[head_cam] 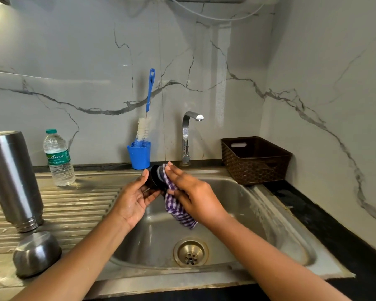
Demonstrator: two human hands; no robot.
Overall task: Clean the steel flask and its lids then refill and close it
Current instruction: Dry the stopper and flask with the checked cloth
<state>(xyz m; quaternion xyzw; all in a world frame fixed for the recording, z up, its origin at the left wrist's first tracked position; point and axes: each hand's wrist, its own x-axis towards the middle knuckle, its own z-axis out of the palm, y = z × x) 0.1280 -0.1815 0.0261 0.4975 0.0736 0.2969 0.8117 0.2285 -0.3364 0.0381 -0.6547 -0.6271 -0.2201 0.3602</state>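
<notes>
Lower left, I see the steel cup lid (37, 254) upside down on the drainboard (74, 205), with the steel flask (13, 179) standing mouth-down behind it. Mid-frame, above the sink (248, 192), the left hand (132, 199) has its fingers clamped on the black inner lid (153, 177). The right hand (191, 192) pinches the purple checked cloth (178, 211) against it. The tap (186, 135) stands beyond.

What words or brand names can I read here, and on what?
"nature", in script, first letter unsure: green label of the bottle.
Small print under it: too blurred to read.
"ON", or close to it, the rest cut off by the picture's edge: flask.
No text shows on the lid, cloth or basket.
</notes>
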